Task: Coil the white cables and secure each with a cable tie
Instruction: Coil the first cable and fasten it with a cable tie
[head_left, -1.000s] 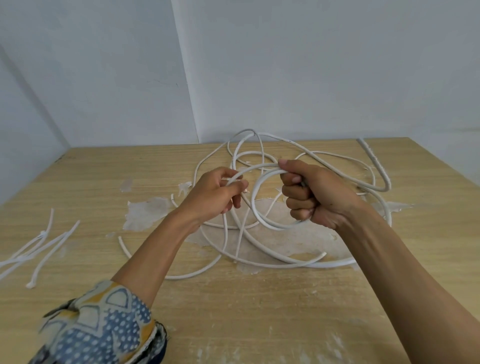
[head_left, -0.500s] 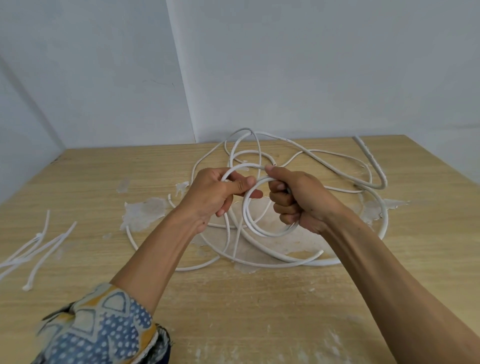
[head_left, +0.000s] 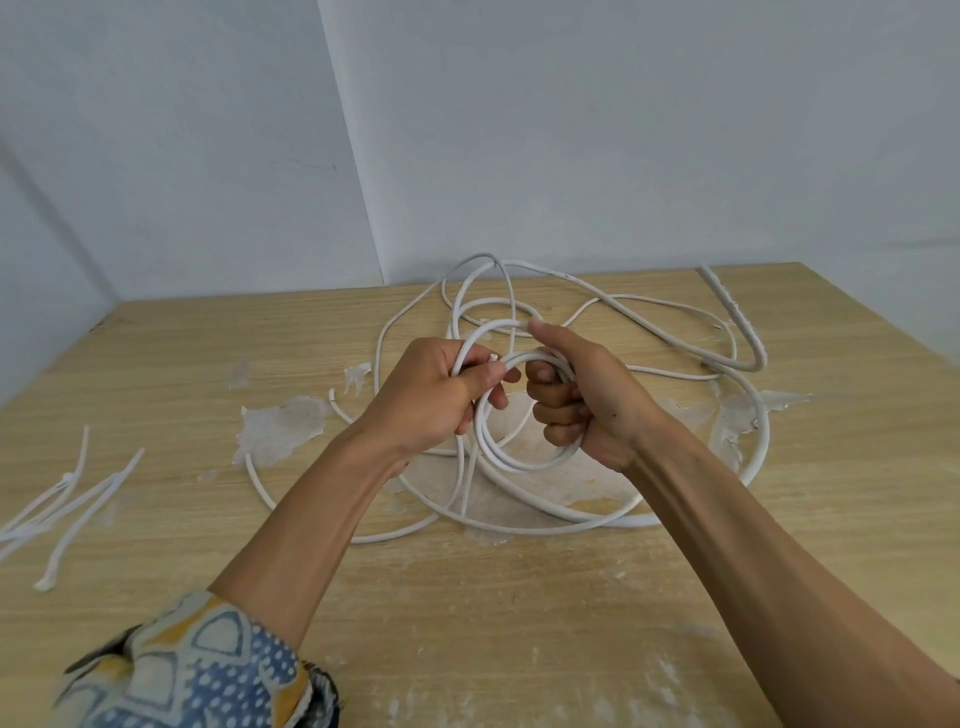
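Above scuffed pale wooden table (head_left: 156, 364), hands now almost touching, closer than a second ago. Fingers of right hand (head_left: 587, 400) curl round small coil of thin white round cable (head_left: 524, 466), roughly two turns where one wide loop hung; left hand (head_left: 441, 395) pinches next length against it. Rest of cable sprawls loose on tabletop behind. Coiling barely begun; thin white plastic cable ties (head_left: 72, 499) lie untouched, far left.

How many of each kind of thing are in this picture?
Hands: 2 (left hand and right hand, both gripping the white cable)
White cable tangle: 1
Heap of white ties: 1
Wooden table: 1
Patterned sleeve: 1
Total: 6
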